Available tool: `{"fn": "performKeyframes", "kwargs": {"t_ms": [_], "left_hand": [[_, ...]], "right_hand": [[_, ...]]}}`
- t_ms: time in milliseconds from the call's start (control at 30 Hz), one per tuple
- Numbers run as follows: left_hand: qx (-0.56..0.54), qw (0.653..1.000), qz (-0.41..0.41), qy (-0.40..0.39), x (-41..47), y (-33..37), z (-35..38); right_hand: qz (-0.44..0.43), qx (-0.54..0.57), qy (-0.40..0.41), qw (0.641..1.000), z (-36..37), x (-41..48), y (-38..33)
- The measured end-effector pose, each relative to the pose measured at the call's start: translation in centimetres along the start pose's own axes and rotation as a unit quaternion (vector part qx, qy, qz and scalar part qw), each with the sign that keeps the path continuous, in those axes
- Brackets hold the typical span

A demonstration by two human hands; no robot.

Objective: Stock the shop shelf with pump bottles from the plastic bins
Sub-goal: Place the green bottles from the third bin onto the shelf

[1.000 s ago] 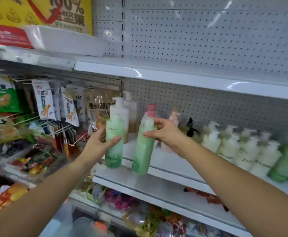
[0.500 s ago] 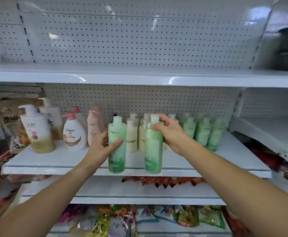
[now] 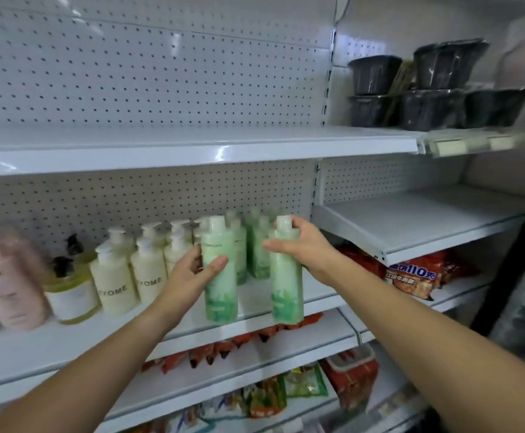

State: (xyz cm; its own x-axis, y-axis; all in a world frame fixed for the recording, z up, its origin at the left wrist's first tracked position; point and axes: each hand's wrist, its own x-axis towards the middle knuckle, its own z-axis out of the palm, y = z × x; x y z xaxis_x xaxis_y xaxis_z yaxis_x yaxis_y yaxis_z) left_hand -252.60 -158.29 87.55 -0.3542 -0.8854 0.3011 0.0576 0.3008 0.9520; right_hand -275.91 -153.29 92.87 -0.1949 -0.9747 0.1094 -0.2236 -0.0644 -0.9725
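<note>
Both hands keep their hold. The left hand [image 3: 189,276] is wrapped round the middle of the left green bottle [image 3: 219,276], thumb across its front. The right hand [image 3: 301,248] clasps the right green bottle [image 3: 286,282] at the shoulder. Both bottles are upright over the front edge of the shelf [image 3: 67,342]; whether they touch it is unclear. The view has swung right since half a second ago: the cream bottles [image 3: 148,270] now sit just left of the left hand, the shelved green bottles [image 3: 256,245] stand behind and between the hands, and black tubs [image 3: 426,89] have appeared above the right hand.
</note>
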Motion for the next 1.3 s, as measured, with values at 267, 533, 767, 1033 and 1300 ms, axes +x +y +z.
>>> {"fn": "performKeyframes", "kwargs": {"t_ms": [267,533,767,1033,1300], "left_hand": [[-0.038,0.998,0.003,-0.040,5.0,-1.5,4.0],[-0.034,0.997,0.008,-0.074,6.7,-1.5,7.1],[-0.027,0.998,0.000,-0.060,7.2,-1.3,10.1],[0.005,0.999,-0.016,0.029,7.5,-1.6,15.1],[0.033,0.997,-0.032,0.066,7.2,-1.7,16.9]], "right_hand": [[0.026,-0.022,0.028,0.999,-4.9,1.2,1.0],[0.013,0.016,0.050,0.999,-9.6,1.9,2.3],[-0.029,0.003,0.026,0.999,-13.4,4.0,4.1],[-0.050,-0.022,-0.044,0.998,-18.2,9.0,6.2],[-0.081,-0.117,-0.120,0.982,-18.4,13.7,7.3]]}}
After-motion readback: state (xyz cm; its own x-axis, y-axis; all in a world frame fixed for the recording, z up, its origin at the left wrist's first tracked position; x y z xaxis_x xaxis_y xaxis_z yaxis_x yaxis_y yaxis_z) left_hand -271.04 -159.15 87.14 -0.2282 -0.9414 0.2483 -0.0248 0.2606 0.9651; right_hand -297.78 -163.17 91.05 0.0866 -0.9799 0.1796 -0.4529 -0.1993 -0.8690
